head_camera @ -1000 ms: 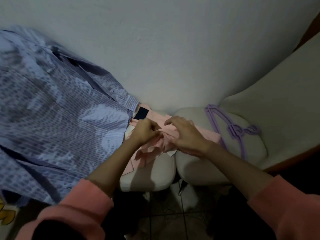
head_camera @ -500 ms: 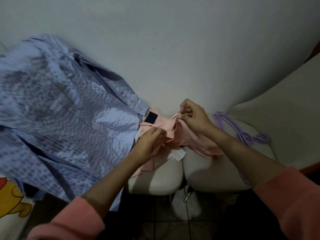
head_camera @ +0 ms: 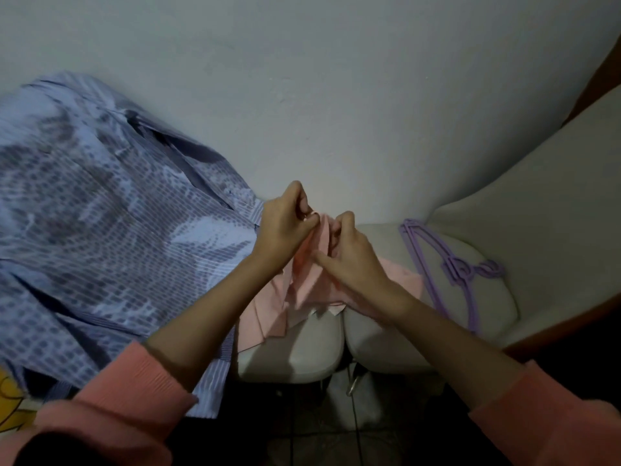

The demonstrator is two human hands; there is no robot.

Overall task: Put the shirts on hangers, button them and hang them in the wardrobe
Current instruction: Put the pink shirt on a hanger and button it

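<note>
A small pink shirt point(head_camera: 304, 287) lies bunched on the white cushioned seat point(head_camera: 295, 351), lifted at its top. My left hand point(head_camera: 285, 223) pinches the raised pink fabric near the wall. My right hand point(head_camera: 349, 253) grips the same shirt just beside it, fingers curled into the cloth. A purple plastic hanger point(head_camera: 447, 264) lies flat on the seat to the right, apart from both hands. A large blue patterned shirt point(head_camera: 111, 237) is spread over the left side.
A pale wall point(head_camera: 336, 95) stands close behind the seat. A cream chair back or cushion point(head_camera: 544, 230) rises at the right. Dark tiled floor point(head_camera: 319, 442) shows below. A yellow cartoon print point(head_camera: 10, 401) peeks in at the lower left.
Both hands have come together and lifted the top of the pink shirt toward the wall. My left hand rose from the seat; my right hand shifted left and down beside it.
</note>
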